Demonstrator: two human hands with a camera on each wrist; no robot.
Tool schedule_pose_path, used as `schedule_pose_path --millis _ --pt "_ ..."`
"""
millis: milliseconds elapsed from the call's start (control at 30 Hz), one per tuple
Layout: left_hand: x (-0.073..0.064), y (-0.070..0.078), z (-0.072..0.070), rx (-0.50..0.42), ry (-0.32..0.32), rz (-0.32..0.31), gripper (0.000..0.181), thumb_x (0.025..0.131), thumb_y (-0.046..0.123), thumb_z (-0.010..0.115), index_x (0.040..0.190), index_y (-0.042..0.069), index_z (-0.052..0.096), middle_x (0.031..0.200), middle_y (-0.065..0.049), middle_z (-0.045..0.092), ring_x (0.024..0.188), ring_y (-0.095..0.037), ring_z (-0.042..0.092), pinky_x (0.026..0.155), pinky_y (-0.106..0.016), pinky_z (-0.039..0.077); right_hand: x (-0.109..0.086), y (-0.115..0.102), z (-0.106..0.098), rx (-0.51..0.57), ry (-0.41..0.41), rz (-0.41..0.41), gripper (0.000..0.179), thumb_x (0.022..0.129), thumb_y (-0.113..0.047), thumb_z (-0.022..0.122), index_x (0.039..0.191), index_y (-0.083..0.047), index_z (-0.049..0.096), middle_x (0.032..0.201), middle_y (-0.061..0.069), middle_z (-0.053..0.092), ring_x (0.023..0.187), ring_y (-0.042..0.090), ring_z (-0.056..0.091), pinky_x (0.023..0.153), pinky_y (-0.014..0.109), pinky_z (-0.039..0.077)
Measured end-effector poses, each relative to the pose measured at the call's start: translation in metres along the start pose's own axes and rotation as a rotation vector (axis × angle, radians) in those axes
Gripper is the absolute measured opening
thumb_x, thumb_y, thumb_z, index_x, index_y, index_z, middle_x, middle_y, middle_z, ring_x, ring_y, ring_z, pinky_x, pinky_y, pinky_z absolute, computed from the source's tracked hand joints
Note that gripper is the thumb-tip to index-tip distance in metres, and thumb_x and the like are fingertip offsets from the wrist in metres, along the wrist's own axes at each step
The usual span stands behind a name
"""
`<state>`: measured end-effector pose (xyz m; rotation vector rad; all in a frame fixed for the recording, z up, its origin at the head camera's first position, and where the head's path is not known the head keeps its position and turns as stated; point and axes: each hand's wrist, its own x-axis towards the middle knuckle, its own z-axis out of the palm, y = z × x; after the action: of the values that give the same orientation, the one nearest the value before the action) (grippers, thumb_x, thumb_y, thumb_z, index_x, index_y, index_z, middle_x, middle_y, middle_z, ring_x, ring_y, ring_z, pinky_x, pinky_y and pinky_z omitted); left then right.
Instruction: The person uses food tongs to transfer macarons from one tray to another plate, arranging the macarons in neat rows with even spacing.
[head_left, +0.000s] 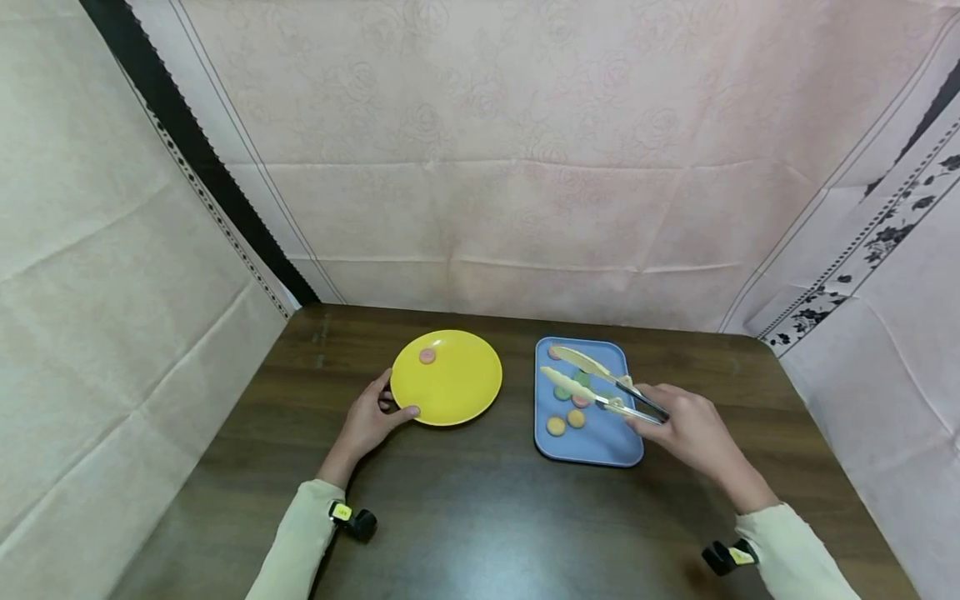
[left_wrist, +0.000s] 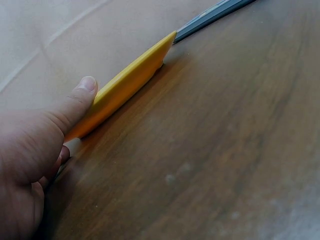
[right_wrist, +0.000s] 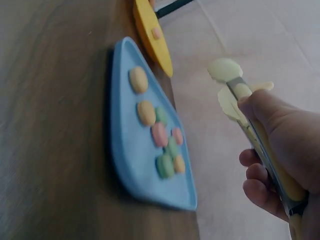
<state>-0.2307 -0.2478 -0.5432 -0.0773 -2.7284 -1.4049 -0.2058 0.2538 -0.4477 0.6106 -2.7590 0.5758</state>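
My right hand (head_left: pixel 678 418): fingers grasp tongs (head_left: pixel 576 389); blue tray (head_left: pixel 592 447), clustered macarons (right_wrist: pixel 159 134) left of them. Left hand (head_left: pixel 369 423): fingers pinch rim of yellow plate (head_left: pixel 452 385), pink macaron (head_left: pixel 427 356) beyond. Off-centre squeeze could scatter cluster; rim tug could tilt plate.

We've got the plate (head_left: pixel 457 383) left on the worktop (head_left: pixel 465 508), tray (head_left: pixel 592 450) right, gap between. One macaron (head_left: pixel 427 356) sits far-left on the plate. Other macarons (head_left: pixel 576 418) lie on the tray: two at the near end, rest behind; tongs (head_left: pixel 572 385) partly block our view above, so exact spacing's unsure. Left grip (head_left: pixel 371 417) at the plate's left rim, right grip (head_left: pixel 693 429) right of the tray, tongs over it. Cloth (head_left: pixel 487 208) behind the worktop.
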Motion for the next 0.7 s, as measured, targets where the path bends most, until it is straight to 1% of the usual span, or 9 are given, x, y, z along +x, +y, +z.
schedule_pose_path --millis 33,133,267,367,467,633,700 --pt "0.0 0.0 0.0 0.002 0.001 0.001 0.102 0.073 0.055 0.075 0.151 0.009 0.027 0.128 -0.011 0.051 0.101 -0.022 0.053 0.086 -0.041 0.047 -0.005 0.003 0.0 -0.008 0.008 -0.001 0.056 0.08 -0.041 0.076 0.119 -0.002 0.067 0.11 0.016 0.067 0.085 0.024 0.064 0.067 0.043 0.05" --pt "0.001 0.0 0.0 0.008 0.006 0.005 0.102 0.074 0.055 0.075 0.151 0.009 0.028 0.128 -0.011 0.052 0.1 -0.022 0.053 0.086 -0.04 0.047 -0.018 0.009 -0.001 -0.027 0.02 -0.008 0.054 0.079 -0.04 0.077 0.116 -0.001 0.068 0.105 0.014 0.068 0.076 0.019 0.06 0.061 0.038 0.048" --pt "0.0 0.0 -0.001 0.013 0.008 0.003 0.102 0.073 0.055 0.076 0.151 0.008 0.028 0.127 -0.011 0.053 0.1 -0.022 0.053 0.085 -0.04 0.047 -0.034 0.014 0.0 -0.044 0.03 -0.015 0.052 0.077 -0.041 0.078 0.113 -0.003 0.07 0.102 0.01 0.068 0.073 0.016 0.059 0.059 0.036 0.047" --pt "0.0 0.001 -0.001 0.015 0.009 0.001 0.103 0.073 0.056 0.075 0.151 0.009 0.028 0.127 -0.011 0.053 0.1 -0.022 0.053 0.085 -0.04 0.047 -0.042 0.017 0.003 -0.049 0.045 -0.028 0.051 0.076 -0.042 0.079 0.111 -0.006 0.071 0.1 0.005 0.069 0.076 0.014 0.061 0.061 0.037 0.049" --pt "0.0 0.001 -0.001 0.018 0.007 0.002 0.103 0.073 0.056 0.075 0.151 0.009 0.028 0.127 -0.011 0.053 0.1 -0.022 0.053 0.085 -0.04 0.047 -0.049 0.019 0.007 -0.057 0.057 -0.04 0.049 0.075 -0.042 0.08 0.11 -0.009 0.072 0.099 0.002 0.069 0.078 0.014 0.063 0.062 0.038 0.05" --pt "0.0 0.001 -0.001 0.021 0.005 0.001 0.102 0.074 0.056 0.075 0.151 0.009 0.028 0.128 -0.01 0.052 0.101 -0.022 0.053 0.086 -0.04 0.047 -0.059 0.022 0.011 -0.059 0.052 -0.042 0.049 0.072 -0.04 0.082 0.108 -0.009 0.072 0.099 0.004 0.069 0.078 0.016 0.064 0.061 0.039 0.049" --pt "0.0 0.001 0.0 0.018 0.005 -0.002 0.102 0.074 0.056 0.075 0.151 0.01 0.028 0.129 -0.01 0.052 0.101 -0.022 0.053 0.086 -0.04 0.047 -0.062 0.022 0.013 -0.056 0.053 -0.044 0.048 0.072 -0.039 0.082 0.108 -0.008 0.073 0.1 0.005 0.07 0.079 0.02 0.065 0.062 0.041 0.049"
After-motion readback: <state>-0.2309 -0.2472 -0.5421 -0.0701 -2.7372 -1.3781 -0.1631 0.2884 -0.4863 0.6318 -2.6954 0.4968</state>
